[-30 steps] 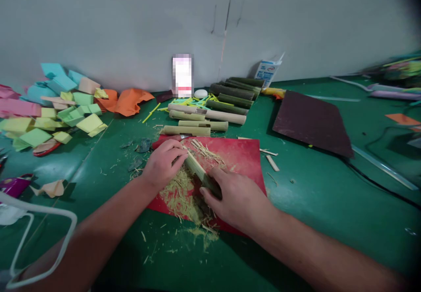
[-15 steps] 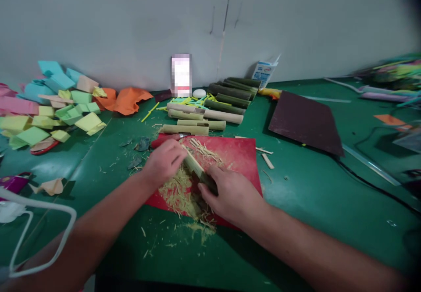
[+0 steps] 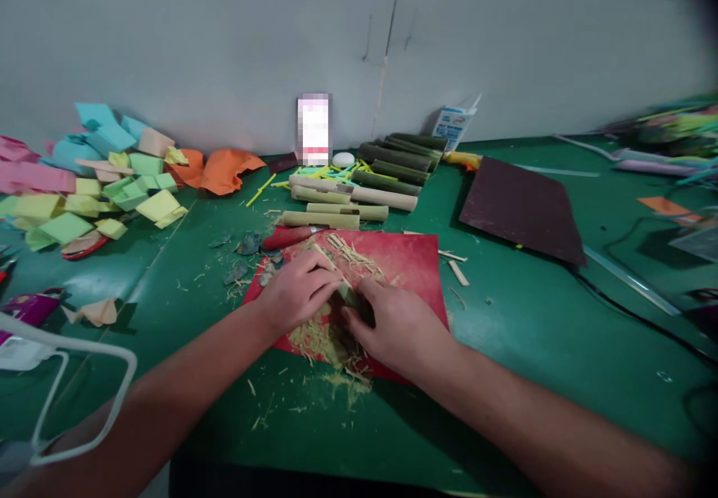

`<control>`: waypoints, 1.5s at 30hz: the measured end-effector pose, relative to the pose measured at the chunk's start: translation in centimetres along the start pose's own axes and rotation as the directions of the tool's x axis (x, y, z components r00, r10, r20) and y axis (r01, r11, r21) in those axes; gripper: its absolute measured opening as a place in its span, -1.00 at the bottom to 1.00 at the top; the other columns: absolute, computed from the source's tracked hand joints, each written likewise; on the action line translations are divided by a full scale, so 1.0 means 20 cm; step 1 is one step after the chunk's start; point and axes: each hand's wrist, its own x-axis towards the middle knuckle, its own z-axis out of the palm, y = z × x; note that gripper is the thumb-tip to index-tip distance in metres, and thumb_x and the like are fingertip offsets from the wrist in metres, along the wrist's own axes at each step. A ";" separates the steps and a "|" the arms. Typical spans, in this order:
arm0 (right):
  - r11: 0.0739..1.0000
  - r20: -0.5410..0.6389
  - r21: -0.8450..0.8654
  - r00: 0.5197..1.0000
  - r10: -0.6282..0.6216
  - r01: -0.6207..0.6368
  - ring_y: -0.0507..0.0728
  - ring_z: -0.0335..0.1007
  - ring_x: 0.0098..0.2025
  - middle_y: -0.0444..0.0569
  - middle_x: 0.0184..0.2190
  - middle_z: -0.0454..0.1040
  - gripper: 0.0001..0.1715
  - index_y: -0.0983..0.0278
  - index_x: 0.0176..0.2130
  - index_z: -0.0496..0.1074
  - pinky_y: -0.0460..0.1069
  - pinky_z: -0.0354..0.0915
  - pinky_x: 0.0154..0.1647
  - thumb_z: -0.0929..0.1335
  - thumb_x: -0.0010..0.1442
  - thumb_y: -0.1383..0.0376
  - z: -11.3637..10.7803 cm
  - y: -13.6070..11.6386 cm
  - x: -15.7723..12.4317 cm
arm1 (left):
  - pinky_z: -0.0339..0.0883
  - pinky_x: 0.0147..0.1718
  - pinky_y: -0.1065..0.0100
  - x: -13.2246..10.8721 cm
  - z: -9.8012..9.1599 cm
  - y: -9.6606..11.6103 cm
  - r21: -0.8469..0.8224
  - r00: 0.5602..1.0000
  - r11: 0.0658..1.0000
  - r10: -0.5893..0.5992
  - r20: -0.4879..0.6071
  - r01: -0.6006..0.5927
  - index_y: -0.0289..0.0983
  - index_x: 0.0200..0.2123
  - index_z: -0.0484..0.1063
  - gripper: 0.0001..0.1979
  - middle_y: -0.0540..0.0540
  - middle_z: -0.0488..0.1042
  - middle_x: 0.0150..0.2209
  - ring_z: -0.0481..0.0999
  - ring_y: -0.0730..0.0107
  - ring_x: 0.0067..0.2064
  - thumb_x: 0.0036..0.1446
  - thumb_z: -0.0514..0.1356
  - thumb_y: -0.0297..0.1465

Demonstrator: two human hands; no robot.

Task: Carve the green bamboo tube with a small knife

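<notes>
A pale green bamboo piece slants between my hands above a red sheet. My right hand is wrapped round its near end. The fingers of my left hand are closed along its upper part; whether they also pinch a small tool is hidden. Pale shavings and thin strips lie scattered on the sheet beneath. At the sheet's upper left edge, just beyond my left hand, rests a red-handled tool.
Behind the sheet lie cut bamboo tubes; a lit phone leans on the wall. Folded papers pile at left, near a white wire frame. A dark board and black cable are at right.
My left hand has slid down the bamboo toward my right hand, which keeps its hold. The whole view has shifted slightly.
</notes>
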 end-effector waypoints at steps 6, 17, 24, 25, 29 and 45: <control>1.000 -0.001 0.021 1.000 0.009 -0.009 0.07 0.27 -0.49 -0.05 -0.49 0.41 -0.80 0.27 -0.31 0.35 -0.04 0.00 -0.54 0.23 0.14 0.21 0.00 0.01 0.00 | 0.36 -0.23 0.26 -0.04 -0.03 0.02 -0.019 0.993 0.992 -0.121 0.011 0.121 -0.25 -0.05 0.42 -0.72 -0.13 0.35 -0.26 0.41 0.35 -0.23 0.16 0.15 -0.37; 1.000 0.019 0.019 1.000 0.025 -0.025 0.06 0.24 -0.50 -0.07 -0.49 0.40 -0.79 0.26 -0.31 0.35 -0.05 0.00 -0.54 0.23 0.14 0.18 0.01 0.01 0.00 | 0.34 -0.24 0.34 -0.01 -0.01 -0.08 0.052 0.984 0.989 -0.132 -0.120 0.140 -0.33 -0.21 0.47 -0.80 -0.12 0.42 -0.33 0.43 0.40 -0.29 0.21 0.07 -0.43; 0.999 0.044 0.020 0.998 0.037 -0.038 0.05 0.22 -0.51 -0.07 -0.51 0.39 -0.78 0.28 -0.32 0.35 -0.05 -0.02 -0.53 0.23 0.14 0.18 0.00 0.00 0.00 | 0.32 -0.29 0.40 -0.01 0.00 -0.05 0.018 0.997 0.997 -0.070 -0.025 0.070 -0.32 -0.26 0.47 -0.81 -0.08 0.42 -0.38 0.41 0.44 -0.33 0.22 0.06 -0.42; 0.999 0.045 0.017 0.998 0.042 -0.043 0.05 0.22 -0.51 -0.07 -0.51 0.39 -0.78 0.27 -0.32 0.35 -0.05 -0.02 -0.53 0.23 0.14 0.18 0.00 0.00 0.00 | 0.32 -0.29 0.39 0.00 0.00 -0.05 0.030 0.996 0.997 -0.073 -0.058 0.075 -0.32 -0.28 0.46 -0.81 -0.09 0.42 -0.38 0.41 0.44 -0.32 0.22 0.06 -0.42; 0.999 0.036 0.023 0.999 0.040 -0.041 0.06 0.23 -0.49 -0.06 -0.48 0.40 -0.76 0.27 -0.32 0.35 -0.05 0.00 -0.51 0.23 0.14 0.16 0.00 0.00 0.00 | 0.31 -0.29 0.39 0.01 0.00 -0.08 0.051 0.994 0.997 -0.051 -0.097 0.057 -0.33 -0.37 0.45 -0.80 -0.09 0.41 -0.40 0.40 0.44 -0.34 0.21 0.07 -0.41; 0.999 0.024 0.035 0.999 0.031 -0.032 0.04 0.22 -0.51 -0.09 -0.50 0.39 -0.79 0.26 -0.29 0.34 -0.06 -0.01 -0.54 0.23 0.15 0.19 0.01 0.01 0.00 | 0.38 -0.25 0.35 -0.02 -0.02 -0.04 -0.058 0.993 0.994 -0.100 -0.068 0.096 -0.27 -0.19 0.47 -0.82 -0.09 0.50 -0.29 0.49 0.41 -0.26 0.10 0.22 -0.39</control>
